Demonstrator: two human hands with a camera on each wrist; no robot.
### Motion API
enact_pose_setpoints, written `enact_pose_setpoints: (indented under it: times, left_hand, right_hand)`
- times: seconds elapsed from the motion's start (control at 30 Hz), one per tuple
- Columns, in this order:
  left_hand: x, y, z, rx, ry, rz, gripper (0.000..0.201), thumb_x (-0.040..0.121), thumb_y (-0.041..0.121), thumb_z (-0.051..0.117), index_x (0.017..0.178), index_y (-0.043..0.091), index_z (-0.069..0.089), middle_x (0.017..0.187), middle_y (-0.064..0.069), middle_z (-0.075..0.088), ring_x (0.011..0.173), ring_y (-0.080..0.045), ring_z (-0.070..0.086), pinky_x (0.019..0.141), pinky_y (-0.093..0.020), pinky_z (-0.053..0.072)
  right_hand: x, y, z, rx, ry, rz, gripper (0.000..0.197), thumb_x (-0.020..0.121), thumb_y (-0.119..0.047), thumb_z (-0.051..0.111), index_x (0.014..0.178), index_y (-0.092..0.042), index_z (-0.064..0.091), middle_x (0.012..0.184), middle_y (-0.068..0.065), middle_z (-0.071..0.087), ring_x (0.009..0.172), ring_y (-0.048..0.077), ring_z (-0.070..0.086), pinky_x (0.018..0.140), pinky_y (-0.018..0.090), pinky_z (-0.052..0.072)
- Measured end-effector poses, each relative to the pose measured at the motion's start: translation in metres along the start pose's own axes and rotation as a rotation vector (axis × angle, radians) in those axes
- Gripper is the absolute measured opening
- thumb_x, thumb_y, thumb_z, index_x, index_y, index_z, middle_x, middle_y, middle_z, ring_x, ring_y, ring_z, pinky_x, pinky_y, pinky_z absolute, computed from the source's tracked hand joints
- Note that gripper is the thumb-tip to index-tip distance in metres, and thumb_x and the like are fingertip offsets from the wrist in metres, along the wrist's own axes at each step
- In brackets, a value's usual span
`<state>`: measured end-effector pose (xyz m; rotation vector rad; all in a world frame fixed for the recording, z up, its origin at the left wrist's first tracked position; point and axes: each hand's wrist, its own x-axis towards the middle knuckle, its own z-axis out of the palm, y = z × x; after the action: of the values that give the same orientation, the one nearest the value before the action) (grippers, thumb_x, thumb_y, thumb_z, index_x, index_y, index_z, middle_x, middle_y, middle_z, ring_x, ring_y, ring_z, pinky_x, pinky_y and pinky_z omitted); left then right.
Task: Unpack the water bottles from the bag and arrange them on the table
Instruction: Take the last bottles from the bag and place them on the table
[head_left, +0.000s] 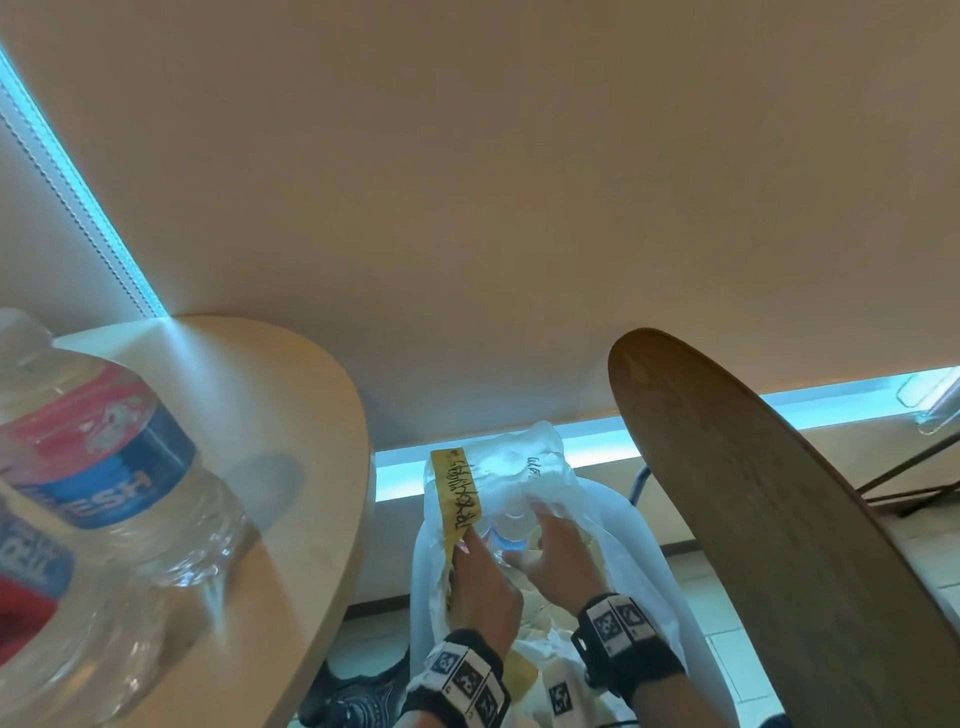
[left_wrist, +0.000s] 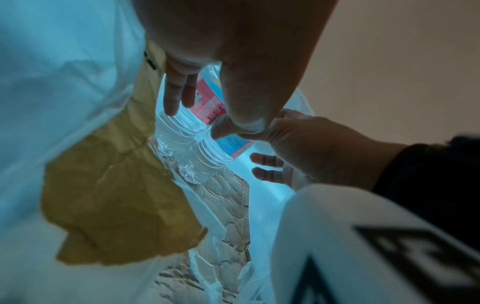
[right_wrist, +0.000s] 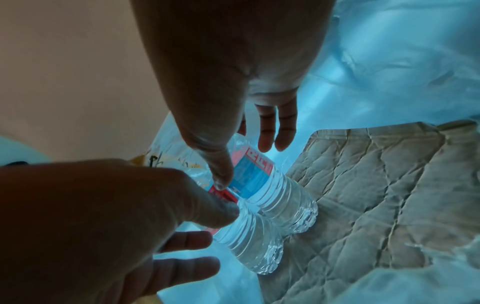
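Observation:
A white plastic bag (head_left: 636, 564) with a yellow taped label (head_left: 457, 493) stands open below the table edge. Both hands are inside it. My left hand (head_left: 475, 551) grips one clear water bottle (left_wrist: 205, 100) with a red and blue label, thumb on one side and fingers on the other. My right hand (right_wrist: 246, 164) grips a second bottle (right_wrist: 275, 191) right beside the first. The two bottles touch side by side. Two more labelled bottles (head_left: 119, 467) (head_left: 47, 597) stand on the pale round table (head_left: 291, 415) at the near left.
A brown wooden chair back (head_left: 769, 519) rises close on the right of the bag. Crumpled brown paper (left_wrist: 111, 205) lies inside the bag, and a creased tan sheet (right_wrist: 376, 185) lines its bottom. Dark shoes (head_left: 353, 696) show on the floor under the table.

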<state>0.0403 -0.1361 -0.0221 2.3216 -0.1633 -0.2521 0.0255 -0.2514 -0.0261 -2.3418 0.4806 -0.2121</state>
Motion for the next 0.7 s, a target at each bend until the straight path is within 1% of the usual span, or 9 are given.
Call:
enact_pose_setpoints:
  times: [0.1,0.23,0.3,0.33,0.4,0.47,0.53,0.6,0.7]
  left_hand:
    - [0.0,0.002,-0.001,-0.018,0.009,-0.003,0.065,0.094,-0.002,0.051,0.151,0.012,0.022,0.14,-0.01,0.05,0.123,-0.02,0.054,0.091,-0.012,0.034]
    - [-0.002,0.002,-0.001,-0.038,-0.008,-0.008,0.071,0.093,-0.003,0.054,0.153,0.013,0.019,0.145,-0.009,0.046,0.123,-0.014,0.054,0.098,-0.014,0.041]
    - [0.001,0.002,0.0,-0.066,-0.029,0.013,0.071,0.09,-0.006,0.059,0.149,0.01,0.024,0.121,-0.006,0.053,0.095,0.003,0.055,0.077,0.003,0.043]
    - [0.003,0.002,0.0,-0.079,-0.026,0.029,0.067,0.088,-0.007,0.061,0.145,0.008,0.029,0.108,-0.001,0.05,0.088,0.003,0.055,0.065,0.007,0.039]
    - [0.007,-0.001,0.003,-0.087,-0.011,0.042,0.058,0.088,-0.008,0.062,0.138,0.005,0.036,0.103,0.003,0.045,0.097,-0.012,0.061,0.062,0.009,0.035]
    - [0.009,-0.004,0.005,-0.058,0.003,0.034,0.058,0.09,-0.003,0.063,0.14,0.007,0.035,0.114,-0.002,0.05,0.114,-0.02,0.058,0.082,0.005,0.036]
    - [0.008,-0.009,0.009,-0.006,0.003,0.065,0.065,0.091,0.003,0.065,0.146,0.015,0.032,0.14,-0.008,0.048,0.131,-0.025,0.05,0.103,-0.02,0.042]
    - [0.005,-0.015,0.012,0.108,-0.013,0.155,0.062,0.091,0.006,0.064,0.143,0.026,0.037,0.151,-0.01,0.041,0.137,-0.025,0.044,0.106,-0.032,0.046]
    - [-0.004,-0.016,0.007,0.157,-0.05,0.229,0.059,0.091,0.003,0.063,0.14,0.03,0.044,0.154,-0.007,0.037,0.14,-0.024,0.04,0.106,-0.03,0.046]
  right_hand:
    - [-0.003,0.003,0.003,0.001,0.027,0.01,0.069,0.077,-0.03,0.082,0.137,-0.019,0.048,0.123,0.002,0.062,0.1,0.01,0.056,0.084,0.01,0.04]
    - [-0.004,0.007,0.007,0.042,0.006,0.022,0.065,0.078,-0.026,0.082,0.134,-0.013,0.05,0.115,0.003,0.067,0.094,0.006,0.053,0.079,0.005,0.041]
    - [-0.005,0.009,0.007,0.041,-0.004,0.012,0.066,0.078,-0.029,0.082,0.134,-0.015,0.05,0.113,0.003,0.068,0.09,0.008,0.055,0.072,0.002,0.035]
    - [-0.007,0.011,0.007,0.044,-0.001,0.001,0.065,0.078,-0.031,0.082,0.133,-0.016,0.05,0.111,0.002,0.069,0.089,0.008,0.055,0.071,0.002,0.035]
    - [-0.011,0.013,0.006,0.062,0.017,-0.023,0.063,0.077,-0.031,0.083,0.131,-0.02,0.053,0.113,-0.002,0.069,0.091,0.007,0.057,0.081,0.008,0.045]
    - [-0.018,0.016,0.007,0.085,0.044,-0.039,0.059,0.075,-0.028,0.085,0.127,-0.021,0.057,0.116,-0.005,0.068,0.098,0.005,0.058,0.09,0.008,0.045]
    - [-0.027,0.018,0.009,0.097,0.105,-0.064,0.057,0.072,-0.022,0.088,0.122,-0.015,0.061,0.114,-0.008,0.066,0.1,0.003,0.055,0.091,-0.001,0.038]
    - [-0.038,0.021,0.013,0.148,0.168,-0.073,0.057,0.07,-0.018,0.09,0.119,-0.011,0.062,0.112,-0.012,0.061,0.102,-0.003,0.054,0.091,0.012,0.05]
    - [-0.054,0.025,0.017,0.185,0.255,-0.046,0.057,0.069,-0.015,0.09,0.118,-0.011,0.062,0.113,-0.011,0.059,0.105,-0.002,0.052,0.086,0.036,0.059]
